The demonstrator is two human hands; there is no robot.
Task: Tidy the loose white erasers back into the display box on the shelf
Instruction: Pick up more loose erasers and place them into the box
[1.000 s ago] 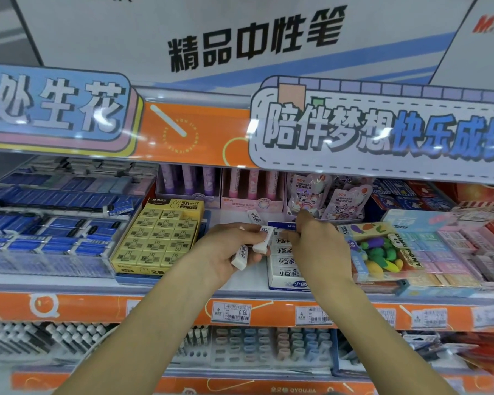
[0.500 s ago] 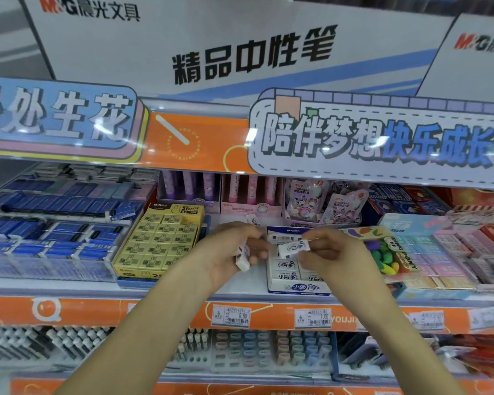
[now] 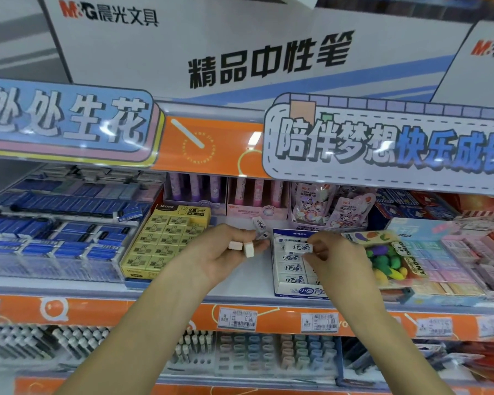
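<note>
A white-and-blue display box of white erasers stands on the shelf at centre. My right hand pinches one white eraser above the box's back rows. My left hand, just left of the box, grips a few white erasers whose ends stick out between the fingers. Another loose white eraser lies on the shelf behind my left hand, at the box's back left corner.
A yellow box of 2B erasers sits left of my left hand, with blue erasers beyond it. A box of fruit-shaped erasers and pastel erasers stand to the right. The orange shelf edge carries price tags.
My right hand came off the box holding one eraser and now holds it lower over the box. My left hand's fingers have spread a little, showing its erasers.
</note>
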